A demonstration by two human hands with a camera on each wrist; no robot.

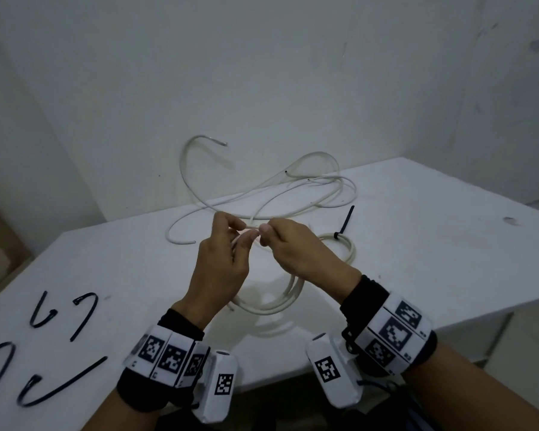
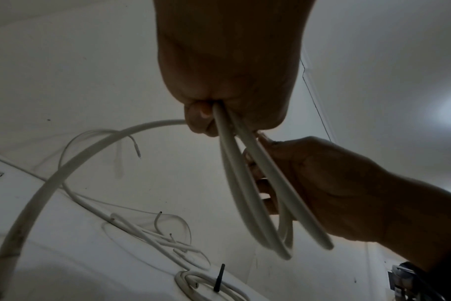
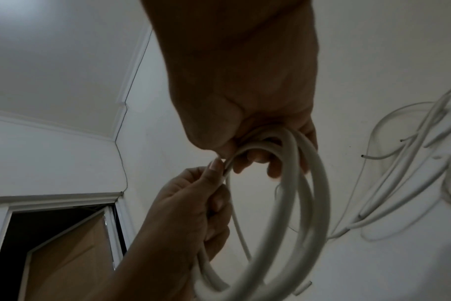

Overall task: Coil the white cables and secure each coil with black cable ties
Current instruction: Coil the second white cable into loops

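Here, a white tabletop (image 1: 417, 244) is seen set against a white wall (image 1: 262, 73). At its far side, a loose tangle of white cables (image 1: 293, 194) is spread, one end arching up in front of the wall. Above the middle of the tabletop, a half-made coil of white cable (image 1: 274, 303) is held up by both hands, its loops hanging below them. The top of the coil is gripped by the right hand (image 1: 296, 247), whose fingers are curled round the bunched loops. A strand of the same cable is pinched by the left hand (image 1: 223, 262) between thumb and fingertips, just beside the right hand. Behind the right hand, a finished coil (image 1: 343, 247) is laid flat on the tabletop, bound by a black cable tie (image 1: 344, 223) whose tail sticks up. Near the left edge, four loose black cable ties (image 1: 53, 343), bent into hooks, are scattered well apart from the cables.
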